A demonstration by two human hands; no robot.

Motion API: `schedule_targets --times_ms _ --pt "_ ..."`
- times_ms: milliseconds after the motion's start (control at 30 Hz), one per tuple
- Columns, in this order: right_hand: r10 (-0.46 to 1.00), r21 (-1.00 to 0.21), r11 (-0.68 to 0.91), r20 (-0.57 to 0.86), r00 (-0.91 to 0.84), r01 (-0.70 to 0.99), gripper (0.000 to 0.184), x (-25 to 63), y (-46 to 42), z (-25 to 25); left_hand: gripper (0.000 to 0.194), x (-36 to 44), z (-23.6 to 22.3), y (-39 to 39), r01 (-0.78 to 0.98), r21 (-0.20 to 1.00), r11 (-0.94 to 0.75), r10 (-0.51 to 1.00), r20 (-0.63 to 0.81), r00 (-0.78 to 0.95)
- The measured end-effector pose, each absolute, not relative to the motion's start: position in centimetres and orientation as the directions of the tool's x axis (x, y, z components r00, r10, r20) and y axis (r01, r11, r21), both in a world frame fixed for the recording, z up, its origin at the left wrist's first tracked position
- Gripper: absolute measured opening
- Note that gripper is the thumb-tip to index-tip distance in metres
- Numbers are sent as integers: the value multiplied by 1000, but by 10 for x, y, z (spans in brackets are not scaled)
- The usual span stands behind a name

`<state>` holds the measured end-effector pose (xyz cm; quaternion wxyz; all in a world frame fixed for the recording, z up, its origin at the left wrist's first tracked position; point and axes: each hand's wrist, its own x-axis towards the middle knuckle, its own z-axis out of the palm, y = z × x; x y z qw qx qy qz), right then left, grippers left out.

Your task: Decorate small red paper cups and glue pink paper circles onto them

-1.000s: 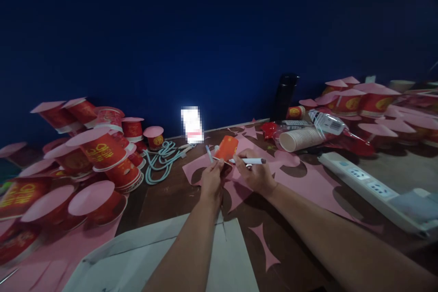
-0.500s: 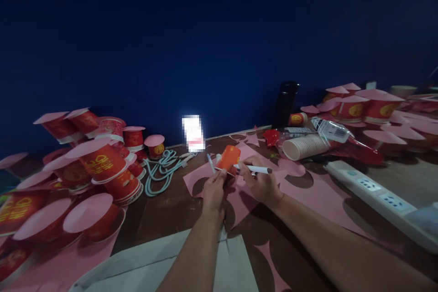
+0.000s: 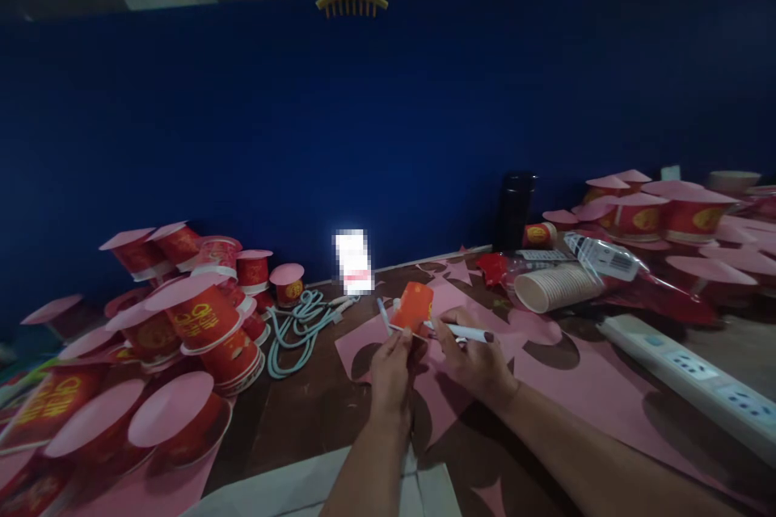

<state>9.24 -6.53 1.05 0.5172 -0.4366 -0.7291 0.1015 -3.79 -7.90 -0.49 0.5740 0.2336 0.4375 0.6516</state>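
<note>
My left hand [image 3: 393,376] is closed on the rim of a small red paper cup [image 3: 415,305], which lies tilted on its side above the table. In my right hand [image 3: 473,359] a white marker pen [image 3: 464,332] with a dark end is gripped, its tip at the cup's right side near the yellow print. My fingers partly hide the cup's lower edge. Just left of the cup lies another slim white pen [image 3: 384,315]. Cut pink paper [image 3: 445,388] with round holes is spread beneath both hands.
Red cups topped with pink discs [image 3: 203,311] crowd the left, and more [image 3: 643,218] stand back right. A phone [image 3: 353,262], teal cable [image 3: 291,339], black bottle [image 3: 514,210], nested paper cups [image 3: 554,288] and power strip [image 3: 691,367] surround the hands. A blue wall [image 3: 388,129] rises behind.
The camera view has tilted upward, so the table things sit lower and a yellow hair claw shows fully at the top. Both hands keep hold of the cup and pen.
</note>
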Motion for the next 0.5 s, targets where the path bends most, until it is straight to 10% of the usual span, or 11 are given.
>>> schedule_targets --times_ms 500 --pt "766 -655 611 630 -125 445 19 92 -68 16 6 -37 14 -87 -801 597 47 930 -319 -183"
